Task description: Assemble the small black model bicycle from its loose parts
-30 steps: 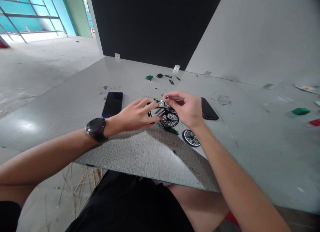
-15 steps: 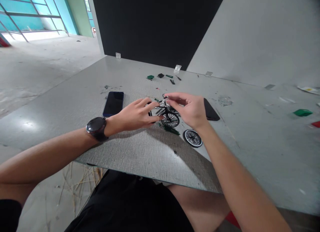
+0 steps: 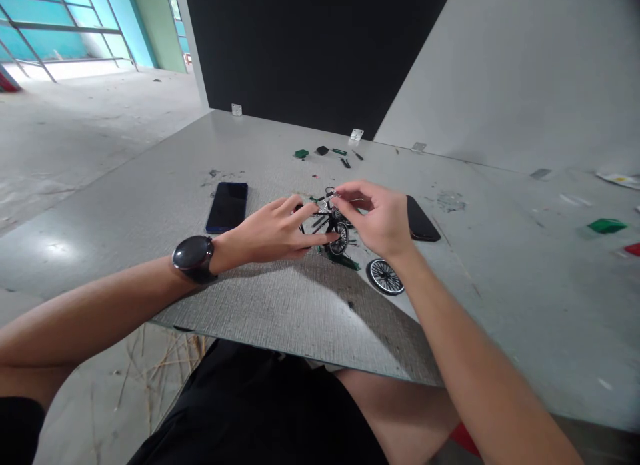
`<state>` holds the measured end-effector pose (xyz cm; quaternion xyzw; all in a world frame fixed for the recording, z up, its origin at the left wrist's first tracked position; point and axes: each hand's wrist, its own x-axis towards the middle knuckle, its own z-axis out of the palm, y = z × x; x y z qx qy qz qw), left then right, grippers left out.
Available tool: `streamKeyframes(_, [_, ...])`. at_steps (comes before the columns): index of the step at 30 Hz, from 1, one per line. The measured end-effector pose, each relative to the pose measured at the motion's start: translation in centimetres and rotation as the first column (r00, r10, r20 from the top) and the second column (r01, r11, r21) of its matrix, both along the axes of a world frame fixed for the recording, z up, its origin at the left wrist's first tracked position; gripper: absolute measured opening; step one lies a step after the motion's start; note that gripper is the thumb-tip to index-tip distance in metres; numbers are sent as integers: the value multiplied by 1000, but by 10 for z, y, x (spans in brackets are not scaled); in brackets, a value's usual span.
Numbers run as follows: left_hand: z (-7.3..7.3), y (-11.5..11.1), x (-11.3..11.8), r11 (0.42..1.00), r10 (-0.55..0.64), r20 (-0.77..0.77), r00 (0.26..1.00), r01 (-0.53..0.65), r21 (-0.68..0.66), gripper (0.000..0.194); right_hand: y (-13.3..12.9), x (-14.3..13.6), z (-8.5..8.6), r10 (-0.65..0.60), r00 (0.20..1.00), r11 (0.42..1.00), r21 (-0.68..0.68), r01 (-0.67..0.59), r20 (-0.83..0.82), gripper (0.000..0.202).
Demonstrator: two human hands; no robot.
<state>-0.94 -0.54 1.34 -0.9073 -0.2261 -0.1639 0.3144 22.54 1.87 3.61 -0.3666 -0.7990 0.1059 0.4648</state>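
A small black model bicycle (image 3: 325, 219) stands on the grey table, partly covered by my fingers. My left hand (image 3: 280, 231) grips its frame from the left, and one finger reaches the spoked front wheel (image 3: 339, 239). At the handlebar (image 3: 330, 194), the thumb and fingers of my right hand (image 3: 377, 211) are pinched together; a thin silvery piece shows by the fingertips. A loose spoked wheel (image 3: 385, 277) lies flat below my right wrist. Under the bicycle is a dark green piece (image 3: 345, 260).
A phone (image 3: 227, 207) lies left of my hands, and a dark flat object (image 3: 423, 219) sits behind my right wrist. Small green and black parts (image 3: 323, 151) are scattered at the back, before a black upright panel (image 3: 310, 51). The table's front edge is near my lap.
The bicycle's front wheel and handlebar have turned, so the wheel now looks narrower. My left finger has moved right onto the wheel. My right hand stays at the handlebar.
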Motion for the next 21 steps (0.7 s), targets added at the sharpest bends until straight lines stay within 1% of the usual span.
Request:
streamKeyframes(7, [-1, 2, 0, 1000, -20, 11, 1000, 20, 14, 53, 2, 2, -2, 55, 998, 997, -59, -56, -11, 13])
streamKeyframes(13, [-1, 2, 0, 999, -31, 9, 999, 31, 31, 53, -1, 0, -1, 38, 999, 996, -79, -39, -13, 17])
streamKeyframes(21, [-1, 2, 0, 999, -46, 20, 999, 46, 9, 56, -2, 3, 2, 71, 997, 988, -142, -65, 40, 23])
